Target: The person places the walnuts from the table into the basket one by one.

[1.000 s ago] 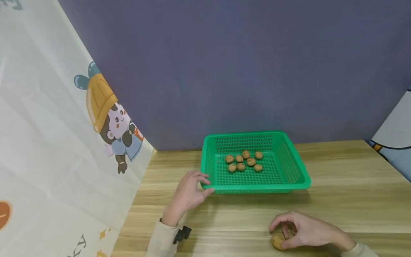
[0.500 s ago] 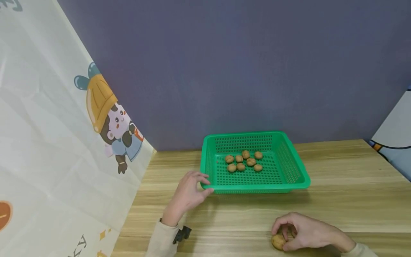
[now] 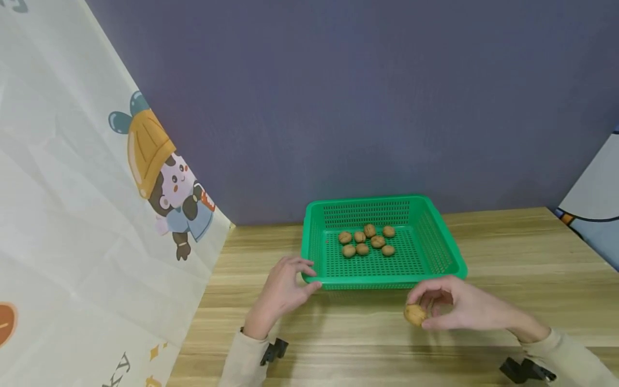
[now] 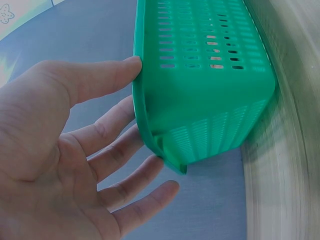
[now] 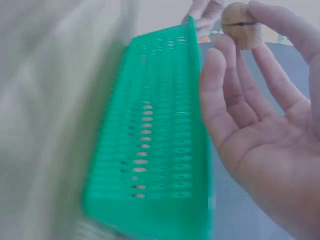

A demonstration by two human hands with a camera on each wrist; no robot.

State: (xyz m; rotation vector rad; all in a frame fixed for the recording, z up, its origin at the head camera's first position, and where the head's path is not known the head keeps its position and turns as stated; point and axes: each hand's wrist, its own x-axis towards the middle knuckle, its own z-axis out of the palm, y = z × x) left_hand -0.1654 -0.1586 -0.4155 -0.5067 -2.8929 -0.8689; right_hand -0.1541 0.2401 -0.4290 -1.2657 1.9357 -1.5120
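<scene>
My right hand pinches a tan walnut between thumb and fingertips, raised off the table just in front of the basket's near rim. In the right wrist view the walnut shows a dark seam across it. A green plastic basket with slotted walls stands in the middle, and several walnuts lie on its floor. At its near left corner, my left hand holds the rim; in the left wrist view the thumb rests on the basket rim and some fingertips are hidden behind it.
The basket stands on a wood-grain table close to a dark blue-grey backdrop. On the left hangs a pale sheet with a cartoon figure. A white printed panel borders the right side.
The right hand has taken hold of the walnut and lifted it off the table, carrying it toward the basket. My left hand stays at the basket's corner.
</scene>
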